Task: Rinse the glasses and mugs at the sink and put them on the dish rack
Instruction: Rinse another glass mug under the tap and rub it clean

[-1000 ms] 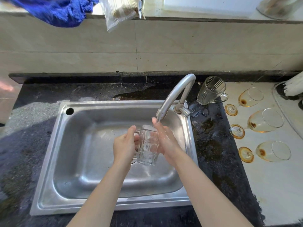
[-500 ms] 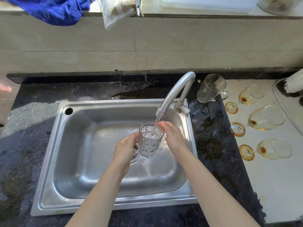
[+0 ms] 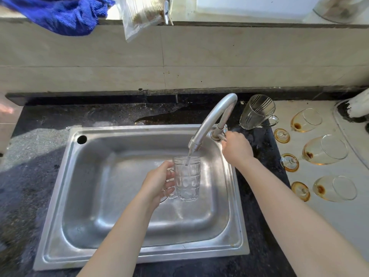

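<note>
Gripping the glass mug (image 3: 187, 177) by its handle under the faucet (image 3: 211, 120), the left hand (image 3: 157, 183) stays curled; the right hand (image 3: 235, 147) clasps the faucet's base at the sink's (image 3: 83, 196) far right corner.

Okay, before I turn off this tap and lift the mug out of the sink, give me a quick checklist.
1. Left hand grips the clear dimpled glass mug by its handle: ok.
2. Mug upright under the curved steel tap, stream falling inside: ok.
3. Right hand on the valve at the tap's base: ok.
4. Mug rinsed clean: cannot tell.
5. Dish rack within reach: cannot tell, not in view.
6. Three amber stemmed glasses on the pale counter rinsed: not ok, brown residue inside.
</note>
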